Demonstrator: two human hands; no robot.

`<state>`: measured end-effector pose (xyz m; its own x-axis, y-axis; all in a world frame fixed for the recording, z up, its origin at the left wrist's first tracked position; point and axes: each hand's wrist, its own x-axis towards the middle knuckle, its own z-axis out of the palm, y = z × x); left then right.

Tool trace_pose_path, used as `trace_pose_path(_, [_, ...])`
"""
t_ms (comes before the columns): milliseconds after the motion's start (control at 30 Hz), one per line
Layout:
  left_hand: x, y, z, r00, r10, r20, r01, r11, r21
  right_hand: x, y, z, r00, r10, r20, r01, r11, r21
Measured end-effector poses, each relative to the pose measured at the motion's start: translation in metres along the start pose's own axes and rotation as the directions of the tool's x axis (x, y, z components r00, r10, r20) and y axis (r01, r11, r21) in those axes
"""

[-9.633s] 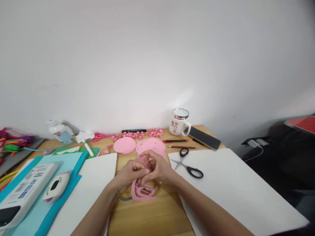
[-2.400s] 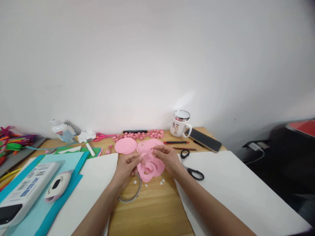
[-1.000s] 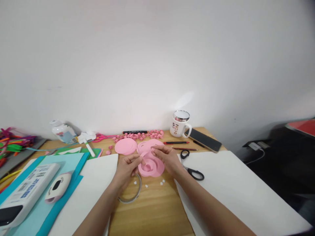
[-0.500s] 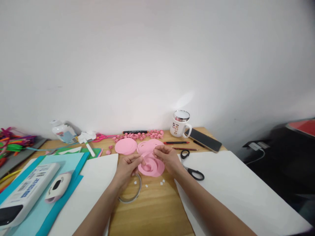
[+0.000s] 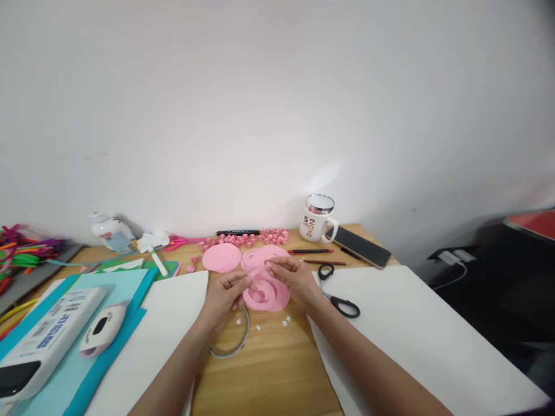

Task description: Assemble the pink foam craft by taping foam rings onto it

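Note:
A pink paper spiral (image 5: 275, 296) hangs between my hands over the middle of the table. My left hand (image 5: 226, 293) pinches its left side between thumb and fingers. My right hand (image 5: 293, 276) is closed on the strip at the upper right, fingertips pressed together. Behind my hands lie a stack of pink paper circles (image 5: 221, 257) and more pink paper pieces (image 5: 260, 257). Several small rolled pink paper flowers (image 5: 238, 238) are gathered at the back. Below my left wrist rests a roll of tape (image 5: 232, 349), and small white scraps (image 5: 258, 327) are scattered beside it.
Black-handled scissors (image 5: 344, 306) lie right of my right hand, by white paper (image 5: 403, 335). A mug (image 5: 315, 222) and a phone (image 5: 362, 247) stand and lie at the back right. Left are teal sheets (image 5: 130, 323), a white box (image 5: 52, 341) and a bottle (image 5: 111, 232).
My right hand has shifted slightly left, closer to my left hand, still pinching the pink paper strip. The left hand has barely moved.

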<state>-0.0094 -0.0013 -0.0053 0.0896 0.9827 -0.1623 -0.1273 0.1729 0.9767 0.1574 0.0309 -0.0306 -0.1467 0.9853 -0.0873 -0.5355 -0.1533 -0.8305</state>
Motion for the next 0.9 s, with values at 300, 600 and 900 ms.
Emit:
trace_pose_path(300, [-0.001, 0.0023, 0.0006, 1.0, 0.008, 0.012, -0.008, 1.0, 0.012, -0.0004, 0.0, -0.0001, 0.999, -0.032, -0.015, 0.031, 0.997, -0.066])
trace_pose_path(600, [-0.0009, 0.0, -0.0007, 1.0, 0.009, 0.021, -0.009, 1.0, 0.0, -0.0009, -0.0004, 0.0013, 1.0, -0.012, 0.014, 0.012, 0.999, -0.036])
trace_pose_path(900, [-0.0005, 0.0009, 0.0009, 0.999, 0.02, 0.026, -0.02, 1.0, 0.012, 0.0002, 0.0011, -0.0012, 1.0, -0.022, 0.003, 0.023, 0.999, -0.037])
